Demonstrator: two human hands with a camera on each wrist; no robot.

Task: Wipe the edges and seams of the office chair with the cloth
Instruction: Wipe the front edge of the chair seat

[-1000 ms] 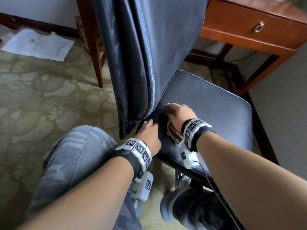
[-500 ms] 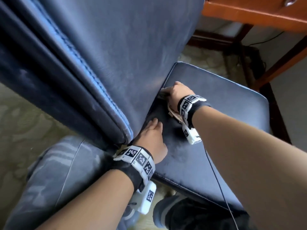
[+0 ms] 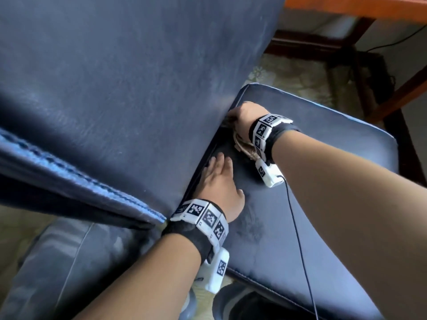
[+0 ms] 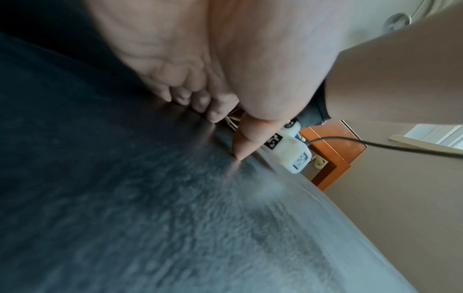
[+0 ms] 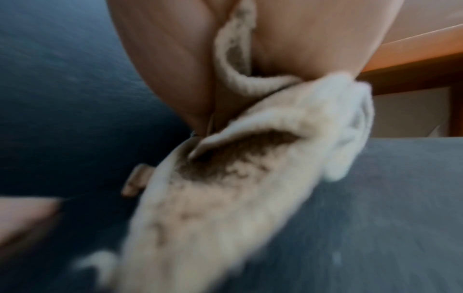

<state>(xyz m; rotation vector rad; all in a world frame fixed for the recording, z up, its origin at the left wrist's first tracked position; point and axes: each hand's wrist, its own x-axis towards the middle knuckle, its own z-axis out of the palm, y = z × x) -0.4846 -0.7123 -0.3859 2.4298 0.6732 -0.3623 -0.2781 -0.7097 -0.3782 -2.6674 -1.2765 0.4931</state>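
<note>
Item: office chair [image 3: 138, 88], dark blue, worn. Backrest fills the upper left of the head view; seat [image 3: 312, 204] runs from centre to lower right. The crease where the two meet crosses the middle of the frame.

Item: cloth [image 5: 250, 188], pale and fluffy, with a dark soiled patch. Bunched in the right hand [image 3: 245, 116] at frame centre, its leading end pushed into the crease, its tail trailing over the seat under the wrist. Placement suits cleaning the seam itself rather than the flat panels.

Item: right hand. Fingers curled around the cloth, gripping it; fingertips lie behind the backrest's lower edge and cannot be seen.

Item: left hand [image 3: 219, 183], below and left of the right. Fingers straight and close together, palm flat on the seat beside the crease, holding nothing; judged to be pressing the cushion down to open the seam or to steady the chair.

Not assessable: the depth of the crease, the chair's base, and the cloth's full extent. The right wrist view is blurred. A wooden desk [image 3: 346, 5] at upper right is cut off by the frame.
</note>
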